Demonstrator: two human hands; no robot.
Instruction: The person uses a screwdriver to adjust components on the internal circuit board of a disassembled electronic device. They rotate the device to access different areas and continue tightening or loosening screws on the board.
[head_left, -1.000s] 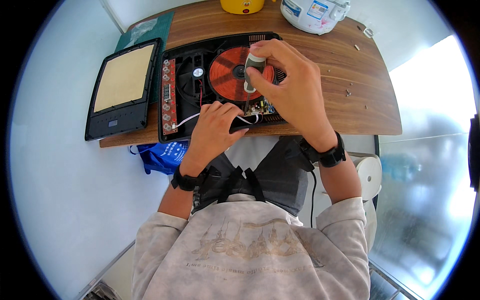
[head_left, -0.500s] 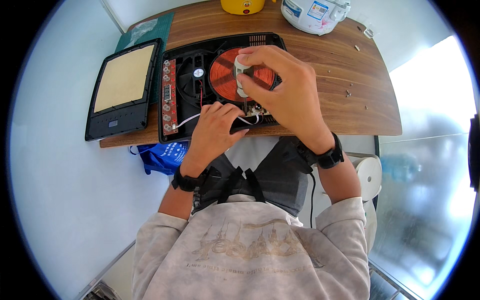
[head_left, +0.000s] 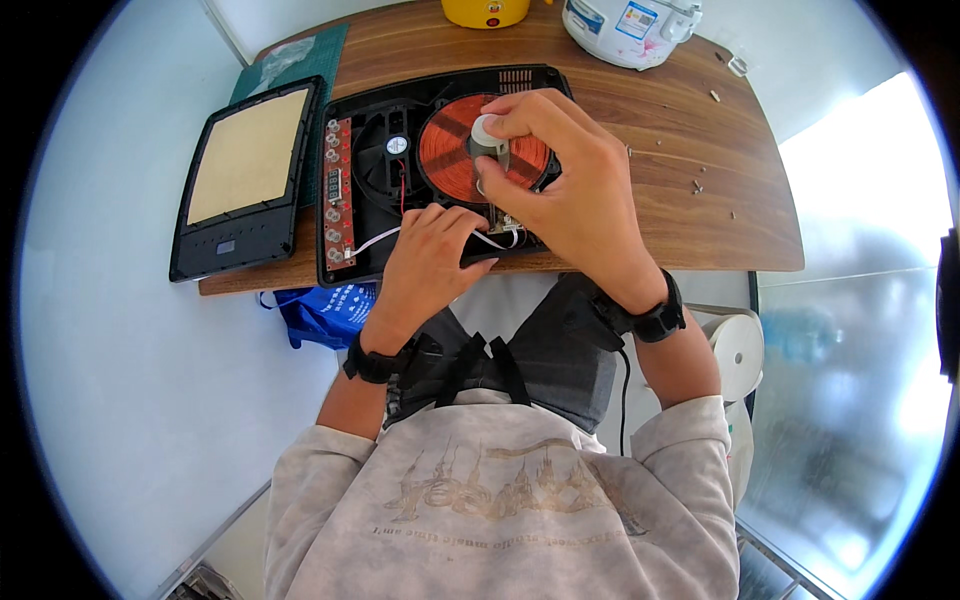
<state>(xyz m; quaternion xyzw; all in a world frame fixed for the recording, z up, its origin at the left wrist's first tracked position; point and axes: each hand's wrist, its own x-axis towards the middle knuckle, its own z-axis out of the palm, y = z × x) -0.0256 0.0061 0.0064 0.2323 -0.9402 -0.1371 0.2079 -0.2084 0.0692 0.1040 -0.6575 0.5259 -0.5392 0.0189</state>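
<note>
My right hand [head_left: 570, 165] is closed on a screwdriver [head_left: 490, 140], thumb and fingers pinching its pale handle. Below that grip, the shaft is largely hidden by my hand, over a small circuit board [head_left: 512, 222] inside an opened induction cooker base [head_left: 440, 90]. A copper coil [head_left: 445, 150] lies behind the screwdriver. My left hand [head_left: 432, 255] rests over the base's near edge, fingers stretched toward the board and thumb apart. A white ribbon cable [head_left: 375, 242] runs under that hand from the red-brown control board [head_left: 336, 185]. Beside the coil is a black fan [head_left: 375, 170].
The cooker's detached top panel [head_left: 245, 160] lies at left, partly over a green cutting mat [head_left: 325, 55]. Several loose screws [head_left: 697, 187] are scattered on the wooden table [head_left: 730, 235]. A white rice cooker [head_left: 625, 30] and a yellow appliance [head_left: 485, 12] stand at the back.
The screwdriver handle has tilted and shifted slightly to the right, and my right fingers have shifted around it. My left hand has stayed in place.
</note>
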